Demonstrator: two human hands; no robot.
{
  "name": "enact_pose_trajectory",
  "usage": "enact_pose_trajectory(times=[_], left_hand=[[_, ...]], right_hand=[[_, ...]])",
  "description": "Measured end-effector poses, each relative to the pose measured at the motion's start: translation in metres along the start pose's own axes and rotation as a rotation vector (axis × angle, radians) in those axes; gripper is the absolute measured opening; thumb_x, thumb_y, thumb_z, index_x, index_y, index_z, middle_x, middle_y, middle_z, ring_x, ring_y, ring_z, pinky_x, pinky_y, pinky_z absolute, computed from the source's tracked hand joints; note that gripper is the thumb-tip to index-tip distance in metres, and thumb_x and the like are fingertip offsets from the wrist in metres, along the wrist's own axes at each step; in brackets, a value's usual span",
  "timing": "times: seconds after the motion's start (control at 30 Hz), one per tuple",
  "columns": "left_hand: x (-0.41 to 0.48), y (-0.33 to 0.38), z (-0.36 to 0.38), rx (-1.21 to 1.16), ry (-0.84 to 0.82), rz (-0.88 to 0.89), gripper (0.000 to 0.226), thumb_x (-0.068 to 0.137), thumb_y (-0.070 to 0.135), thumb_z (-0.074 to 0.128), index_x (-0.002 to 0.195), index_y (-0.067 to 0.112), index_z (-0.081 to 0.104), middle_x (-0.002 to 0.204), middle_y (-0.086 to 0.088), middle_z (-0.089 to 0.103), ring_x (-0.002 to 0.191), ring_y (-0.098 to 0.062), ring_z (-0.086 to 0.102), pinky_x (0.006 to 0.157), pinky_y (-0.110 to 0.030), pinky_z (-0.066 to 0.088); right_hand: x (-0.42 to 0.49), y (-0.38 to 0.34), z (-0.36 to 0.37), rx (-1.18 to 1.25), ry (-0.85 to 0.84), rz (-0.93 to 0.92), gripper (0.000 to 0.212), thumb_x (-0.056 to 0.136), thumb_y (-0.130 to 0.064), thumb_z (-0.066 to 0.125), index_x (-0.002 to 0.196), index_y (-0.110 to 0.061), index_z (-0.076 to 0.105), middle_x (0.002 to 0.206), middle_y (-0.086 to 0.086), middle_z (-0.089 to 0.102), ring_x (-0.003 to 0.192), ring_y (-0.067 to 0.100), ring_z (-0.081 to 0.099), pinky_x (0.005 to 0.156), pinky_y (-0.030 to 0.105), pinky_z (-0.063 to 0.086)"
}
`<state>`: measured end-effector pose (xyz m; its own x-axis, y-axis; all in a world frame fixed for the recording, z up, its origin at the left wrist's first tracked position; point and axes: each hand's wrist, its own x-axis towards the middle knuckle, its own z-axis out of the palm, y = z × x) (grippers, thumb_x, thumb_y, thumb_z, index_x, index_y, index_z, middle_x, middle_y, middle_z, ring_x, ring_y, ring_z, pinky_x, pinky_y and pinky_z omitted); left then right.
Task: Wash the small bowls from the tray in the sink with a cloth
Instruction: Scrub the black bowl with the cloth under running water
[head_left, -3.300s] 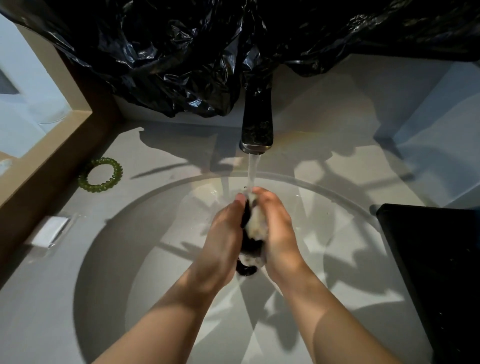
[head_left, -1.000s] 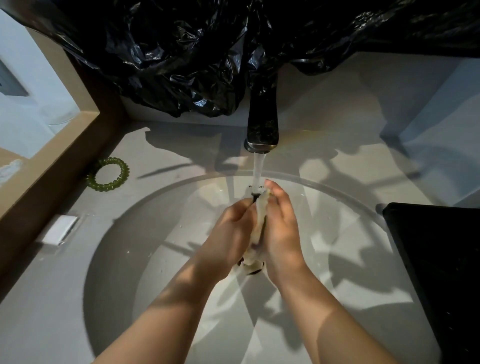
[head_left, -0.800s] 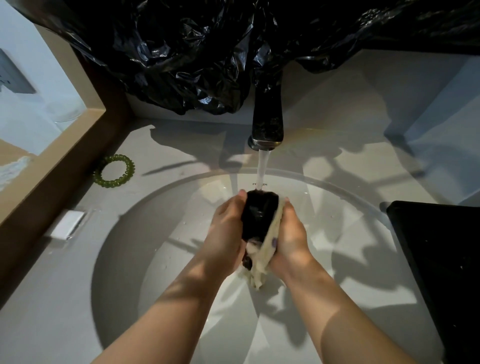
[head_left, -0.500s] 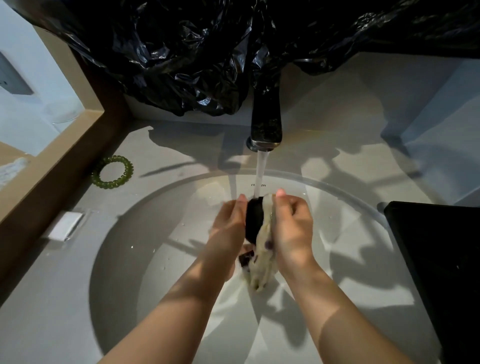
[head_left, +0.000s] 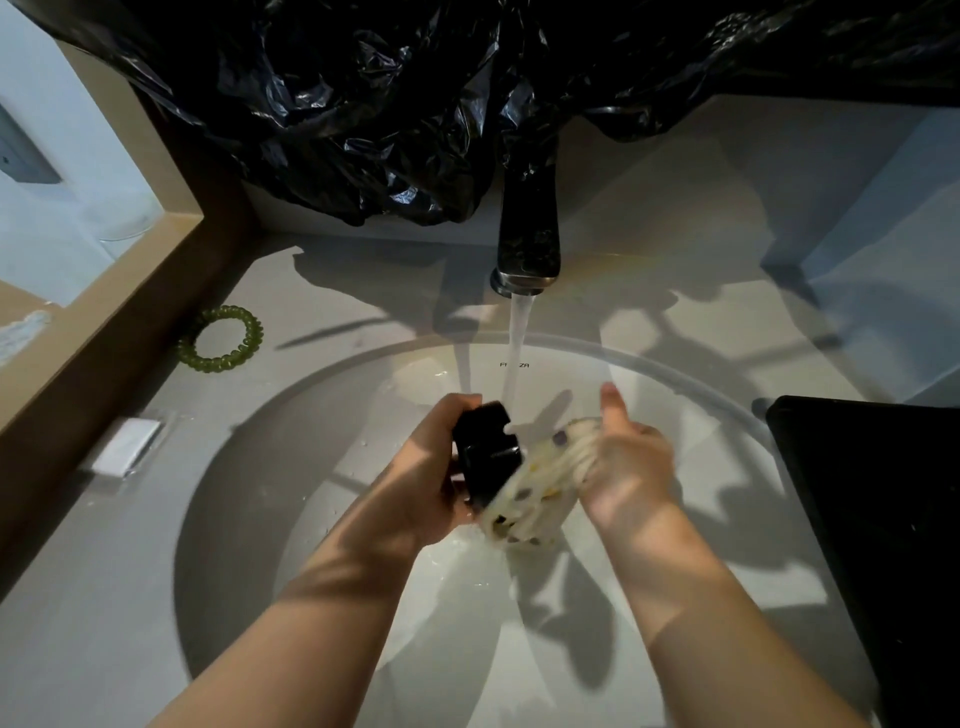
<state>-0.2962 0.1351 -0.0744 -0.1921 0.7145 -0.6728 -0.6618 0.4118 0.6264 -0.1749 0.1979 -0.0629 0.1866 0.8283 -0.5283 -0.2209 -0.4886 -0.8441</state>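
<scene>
The bowl, small and black, is held over the basin of the sink, tipped on its side just under the stream of water. The left hand grips it, the fingers curled over its upper edge and the palm against its outer side. Touching the bowl's right side is the cloth, pale with dark spots, which stretches across to the right hand. That hand is blurred, but its fingers are closed round the bunched end of the cloth while the thumb sticks up. The two hands are near each other, apart, with bowl and cloth between them. Straight beyond the left fingers the dark tap pours water past the bowl's top edge into the sink. Behind the tap, crumpled black plastic hangs across the back wall. Well to the right of the right fingers a black tray lies on the tabletop at the sink's edge; what it holds cannot be made out. Far to the left of the left fingers a green coiled hair tie lies on the tabletop, and nearer the front a small white block lies beside a wooden frame.
</scene>
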Motion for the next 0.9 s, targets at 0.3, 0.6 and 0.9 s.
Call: enact_pose_trajectory(times=[0.3, 0.6, 0.9], left_hand=[[0.011, -0.010, 0.000, -0.182, -0.033, -0.242, 0.028, 0.085, 0.031, 0.047, 0.097, 0.010, 0.060, 0.083, -0.016, 0.064, 0.079, -0.032, 0.059, 0.074, -0.042, 0.049], [0.007, -0.003, 0.000, -0.128, -0.049, -0.069, 0.034, 0.089, 0.038, 0.043, 0.074, 0.012, 0.059, 0.065, -0.009, 0.061, 0.058, -0.025, 0.057, 0.060, -0.031, 0.044], [0.004, 0.008, 0.001, -0.194, -0.007, -0.131, 0.041, 0.094, 0.044, 0.045, 0.102, 0.009, 0.063, 0.088, -0.017, 0.071, 0.073, -0.031, 0.067, 0.063, -0.043, 0.054]], right_hand=[[-0.021, -0.003, 0.014, 0.486, -0.564, 0.453, 0.029, 0.090, -0.007, 0.042, 0.062, -0.007, 0.047, 0.059, 0.008, 0.049, 0.049, 0.019, 0.055, 0.061, 0.027, 0.050], [-0.019, 0.025, 0.010, -1.198, -0.425, -0.829, 0.011, 0.083, -0.023, 0.059, 0.091, -0.029, 0.056, 0.105, -0.009, 0.050, 0.108, 0.018, 0.043, 0.086, 0.024, 0.032], [-0.002, 0.022, 0.007, -0.643, -0.391, -0.410, 0.019, 0.079, -0.015, 0.069, 0.080, -0.023, 0.052, 0.078, -0.009, 0.058, 0.071, 0.009, 0.057, 0.061, 0.009, 0.044]])
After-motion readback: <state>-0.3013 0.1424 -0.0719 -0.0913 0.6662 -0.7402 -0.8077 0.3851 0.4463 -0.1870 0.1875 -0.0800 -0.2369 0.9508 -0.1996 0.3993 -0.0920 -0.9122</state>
